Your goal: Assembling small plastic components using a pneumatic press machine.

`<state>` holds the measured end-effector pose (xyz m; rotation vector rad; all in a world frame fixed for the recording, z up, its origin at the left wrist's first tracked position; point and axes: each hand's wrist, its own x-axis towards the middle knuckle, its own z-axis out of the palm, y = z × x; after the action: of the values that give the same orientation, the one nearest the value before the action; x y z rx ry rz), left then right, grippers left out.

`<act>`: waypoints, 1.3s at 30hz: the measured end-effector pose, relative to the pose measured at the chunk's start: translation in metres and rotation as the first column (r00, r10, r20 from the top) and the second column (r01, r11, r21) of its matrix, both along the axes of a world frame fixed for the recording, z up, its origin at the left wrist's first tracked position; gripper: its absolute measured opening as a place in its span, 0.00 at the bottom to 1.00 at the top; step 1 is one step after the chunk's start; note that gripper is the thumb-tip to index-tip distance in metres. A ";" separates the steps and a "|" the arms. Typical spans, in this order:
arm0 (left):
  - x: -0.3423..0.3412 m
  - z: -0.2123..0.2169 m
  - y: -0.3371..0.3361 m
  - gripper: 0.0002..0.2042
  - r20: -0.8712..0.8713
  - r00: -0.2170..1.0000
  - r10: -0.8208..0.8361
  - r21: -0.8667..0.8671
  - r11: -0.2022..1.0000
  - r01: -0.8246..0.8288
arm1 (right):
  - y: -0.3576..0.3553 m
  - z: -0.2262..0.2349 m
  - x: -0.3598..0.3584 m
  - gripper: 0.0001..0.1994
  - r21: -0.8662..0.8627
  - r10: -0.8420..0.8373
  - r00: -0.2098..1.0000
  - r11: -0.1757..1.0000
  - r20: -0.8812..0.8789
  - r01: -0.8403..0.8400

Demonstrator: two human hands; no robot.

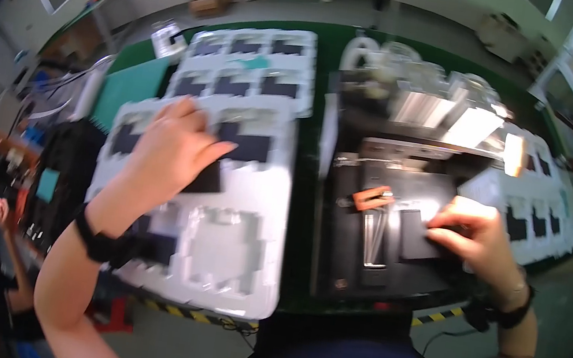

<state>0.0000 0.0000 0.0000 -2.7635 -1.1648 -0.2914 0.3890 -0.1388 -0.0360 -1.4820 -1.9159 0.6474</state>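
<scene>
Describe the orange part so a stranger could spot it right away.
Find the black machine on the green table. Left of the right hand sits the orange part, at the far end of slim metal bars. Its neighbours are dark or silvery.

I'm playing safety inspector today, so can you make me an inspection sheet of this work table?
Surface: green table, with a white tray and black fixture.
Job's things: dark flat piece in the fixture; more dark pieces in tray pockets.
Clutter: turquoise sheet at the table's left.
Left hand: over the tray, by a dark square; grip unclear.
Right hand: fingertips at the flat piece; grip unclear.
Cables: thin dark cable below the table's near edge.
Surroundings: cardboard box beyond; another person's hand at left.
</scene>
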 end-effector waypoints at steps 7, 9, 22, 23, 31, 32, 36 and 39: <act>-0.006 0.029 -0.051 0.15 0.142 0.988 0.051 -0.192 0.981 -0.023 | 0.002 -0.019 0.014 0.08 0.357 -0.019 0.983 0.933 0.183 -0.049; -0.039 0.016 -0.077 0.19 0.094 0.990 0.101 -0.279 0.958 -0.071 | 0.000 -0.017 0.010 0.08 0.375 -0.039 0.956 0.924 0.291 -0.076; -0.069 -0.039 -0.123 0.29 0.095 0.985 0.146 0.006 0.989 -0.147 | 0.002 -0.016 0.003 0.16 0.368 -0.037 0.941 0.925 0.337 -0.096; -0.071 -0.029 -0.123 0.30 0.024 0.997 0.077 0.111 0.991 -0.079 | 0.002 -0.017 0.004 0.16 0.371 -0.040 0.940 0.924 0.339 -0.094; 0.061 0.061 -0.111 0.23 0.066 0.858 -0.509 -0.117 0.850 0.513 | -0.005 -0.011 0.000 0.19 0.353 -0.083 0.866 0.929 0.493 -0.112; 0.084 0.060 -0.108 0.23 0.094 0.848 -0.522 -0.164 0.832 0.531 | -0.004 -0.012 -0.001 0.19 0.359 -0.090 0.865 0.927 0.493 -0.108; 0.137 0.012 -0.084 0.28 0.059 0.728 -0.683 -0.152 0.715 0.682 | -0.017 -0.012 0.006 0.25 0.376 -0.144 0.954 0.926 0.262 0.036; 0.159 0.016 -0.081 0.37 -0.020 0.750 -0.661 -0.393 0.695 0.602 | -0.034 -0.005 0.014 0.24 0.238 -0.079 0.984 0.971 0.162 0.039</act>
<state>0.1590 -0.0809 0.0163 -3.3599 -0.1733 0.1145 0.4034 -0.1730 -0.0408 -1.4759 -1.9891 0.2624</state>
